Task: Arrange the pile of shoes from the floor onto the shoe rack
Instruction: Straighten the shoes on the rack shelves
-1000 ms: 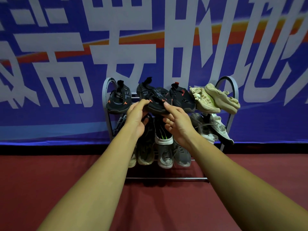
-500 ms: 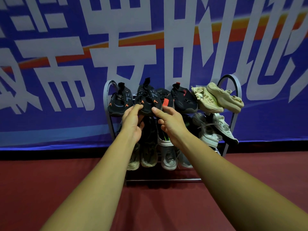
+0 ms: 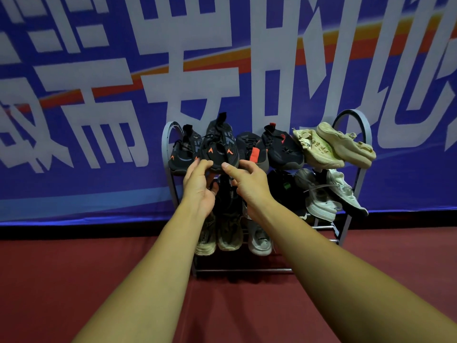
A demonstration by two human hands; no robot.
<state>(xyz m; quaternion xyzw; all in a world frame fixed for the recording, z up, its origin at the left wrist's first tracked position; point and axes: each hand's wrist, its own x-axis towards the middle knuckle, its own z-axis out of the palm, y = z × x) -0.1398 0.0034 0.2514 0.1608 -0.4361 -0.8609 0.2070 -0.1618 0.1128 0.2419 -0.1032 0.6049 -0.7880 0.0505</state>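
Hands: left hand [image 3: 197,188] touches black shoe [image 3: 218,149] above it; right hand [image 3: 248,185] loose, empty.
Risk: our nudge could tip it off shoe rack [image 3: 247,270].

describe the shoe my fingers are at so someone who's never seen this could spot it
Against the blue banner stands a grey shoe rack; look along its top row. Second from the left is a black shoe, its toe at the fingers of the left hand and right hand. Among its dark neighbours, its heel collar rises highest, above two orange arrowheads.
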